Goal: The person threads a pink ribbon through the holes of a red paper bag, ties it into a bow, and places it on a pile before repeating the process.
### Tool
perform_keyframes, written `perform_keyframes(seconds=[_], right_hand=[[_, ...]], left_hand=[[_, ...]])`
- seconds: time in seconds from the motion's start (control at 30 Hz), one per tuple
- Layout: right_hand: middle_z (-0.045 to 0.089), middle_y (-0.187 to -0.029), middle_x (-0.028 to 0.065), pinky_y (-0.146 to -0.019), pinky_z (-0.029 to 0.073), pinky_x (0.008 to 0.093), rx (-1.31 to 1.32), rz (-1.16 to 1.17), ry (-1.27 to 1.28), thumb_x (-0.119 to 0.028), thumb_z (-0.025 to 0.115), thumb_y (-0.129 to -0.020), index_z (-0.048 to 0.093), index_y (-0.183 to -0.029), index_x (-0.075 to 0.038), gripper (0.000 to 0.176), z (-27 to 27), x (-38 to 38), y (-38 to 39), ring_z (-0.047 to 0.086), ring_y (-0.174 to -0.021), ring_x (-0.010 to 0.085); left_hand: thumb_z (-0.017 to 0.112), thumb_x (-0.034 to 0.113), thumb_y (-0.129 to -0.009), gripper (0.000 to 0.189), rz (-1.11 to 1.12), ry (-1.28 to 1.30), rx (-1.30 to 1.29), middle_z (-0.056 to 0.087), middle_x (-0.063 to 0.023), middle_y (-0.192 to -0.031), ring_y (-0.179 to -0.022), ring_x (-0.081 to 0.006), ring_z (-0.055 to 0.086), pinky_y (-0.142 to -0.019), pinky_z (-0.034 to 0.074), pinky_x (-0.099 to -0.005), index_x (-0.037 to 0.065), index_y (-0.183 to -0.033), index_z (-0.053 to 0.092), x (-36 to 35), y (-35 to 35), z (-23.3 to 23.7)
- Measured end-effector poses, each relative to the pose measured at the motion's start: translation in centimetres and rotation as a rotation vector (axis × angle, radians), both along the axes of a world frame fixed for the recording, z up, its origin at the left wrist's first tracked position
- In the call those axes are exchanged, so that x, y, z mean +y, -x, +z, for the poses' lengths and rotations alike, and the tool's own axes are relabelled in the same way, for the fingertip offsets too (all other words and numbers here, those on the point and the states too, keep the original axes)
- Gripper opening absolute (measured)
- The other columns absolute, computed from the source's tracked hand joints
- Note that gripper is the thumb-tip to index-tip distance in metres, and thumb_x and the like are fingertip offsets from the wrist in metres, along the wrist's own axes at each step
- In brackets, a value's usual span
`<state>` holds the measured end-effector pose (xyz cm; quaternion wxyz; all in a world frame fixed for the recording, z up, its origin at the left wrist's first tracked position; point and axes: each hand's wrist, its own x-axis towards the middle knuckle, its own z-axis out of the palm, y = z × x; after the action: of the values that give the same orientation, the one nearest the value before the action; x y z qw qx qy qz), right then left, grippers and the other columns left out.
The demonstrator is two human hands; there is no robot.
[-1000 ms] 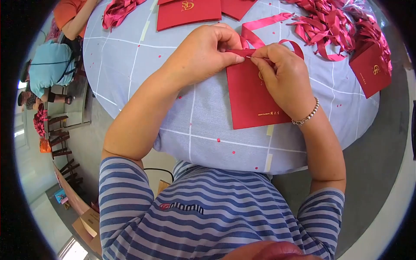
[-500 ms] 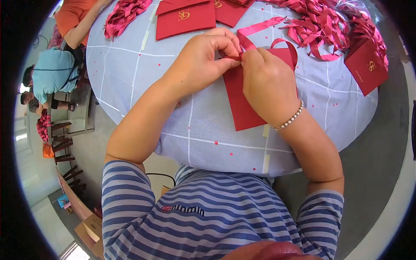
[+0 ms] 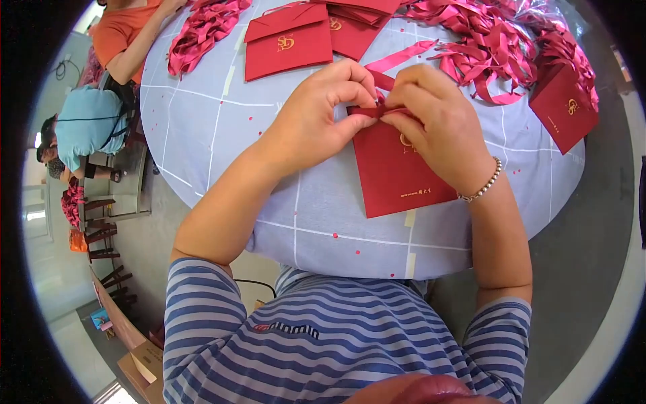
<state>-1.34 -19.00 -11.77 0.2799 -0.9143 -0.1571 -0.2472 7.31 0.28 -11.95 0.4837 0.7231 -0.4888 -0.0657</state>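
A red paper bag [image 3: 397, 172] with gold print lies on the cloth-covered table in front of me. At its top edge a red ribbon [image 3: 397, 59] is gathered between my two hands. My left hand [image 3: 335, 111] pinches the ribbon at the bag's upper left corner. Close against it, my right hand [image 3: 441, 124], with a beaded bracelet at the wrist, has its thumb and fingers closed on the ribbon. The small knot or loop between the fingertips is partly hidden by them.
Red bags [image 3: 289, 44] lie at the table's far side. A ribbon pile [image 3: 491, 50] sits at the back right, beside another bag [image 3: 565, 111]. More ribbons [image 3: 202, 37] lie at the back left. A person in orange [image 3: 124, 40] is at the far left edge.
My right hand has shifted right and its fingers have spread out along the ribbon, uncovering the gold print on the bag. The view has moved slightly.
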Motion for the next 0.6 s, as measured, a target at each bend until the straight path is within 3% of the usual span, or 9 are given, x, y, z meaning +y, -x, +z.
perform_keyframes(seconds=[0.03,0.27,0.37,0.43,0.6], right_hand=[[0.062,-0.086,0.0081,-0.075,0.049,0.04,-0.103,0.021,0.029,-0.014,0.071,-0.078,0.064,-0.087,-0.006,0.014,0.2,-0.1,-0.2,0.06,-0.082,0.0288],[0.059,-0.086,0.0072,-0.08,0.043,0.041,-0.048,0.052,0.158,-0.013,0.072,-0.076,0.061,-0.087,-0.006,0.017,1.4,-0.5,0.5,0.057,-0.086,0.0292],[0.06,-0.079,0.0085,-0.073,0.045,0.0384,-0.058,0.069,0.117,-0.014,0.073,-0.078,0.062,-0.083,-0.003,0.016,1.5,-0.5,0.3,0.058,-0.078,0.0279],[0.059,-0.071,0.0109,-0.063,0.045,0.0355,0.236,0.169,-0.225,-0.015,0.073,-0.082,0.062,-0.078,0.0,0.019,1.7,-1.0,0.3,0.057,-0.066,0.0251],[0.061,-0.067,0.0136,-0.054,0.044,0.0338,0.394,0.157,-0.283,-0.017,0.072,-0.084,0.066,-0.079,0.004,0.022,1.3,-2.0,-0.4,0.057,-0.058,0.0222]], left_hand=[[0.074,-0.004,-0.075,0.018,0.006,0.008,-0.055,0.058,-0.0056,-0.1,-0.097,-0.0188,0.058,-0.087,0.046,-0.0294,0.002,-0.088,0.064,0.0,0.1,0.1],[0.078,-0.001,-0.068,0.024,0.099,-0.019,-0.339,0.058,-0.0071,-0.099,-0.097,-0.0241,0.057,-0.087,0.044,-0.0327,0.004,-0.087,0.063,0.0,0.4,0.5],[0.079,0.001,-0.065,0.027,0.103,0.007,-0.379,0.058,-0.0072,-0.1,-0.097,-0.0262,0.056,-0.091,0.042,-0.0368,0.005,-0.087,0.064,0.0,0.5,0.3],[0.074,0.003,-0.066,0.015,0.106,0.057,-0.462,0.058,-0.0039,-0.1,-0.097,-0.0238,0.056,-0.097,0.037,-0.043,0.007,-0.076,0.064,-0.3,1.2,0.4],[0.07,0.003,-0.069,0.01,0.118,0.038,-0.658,0.058,-0.0029,-0.1,-0.098,-0.0224,0.056,-0.101,0.033,-0.0499,0.007,-0.075,0.063,-0.7,2.1,0.5]])
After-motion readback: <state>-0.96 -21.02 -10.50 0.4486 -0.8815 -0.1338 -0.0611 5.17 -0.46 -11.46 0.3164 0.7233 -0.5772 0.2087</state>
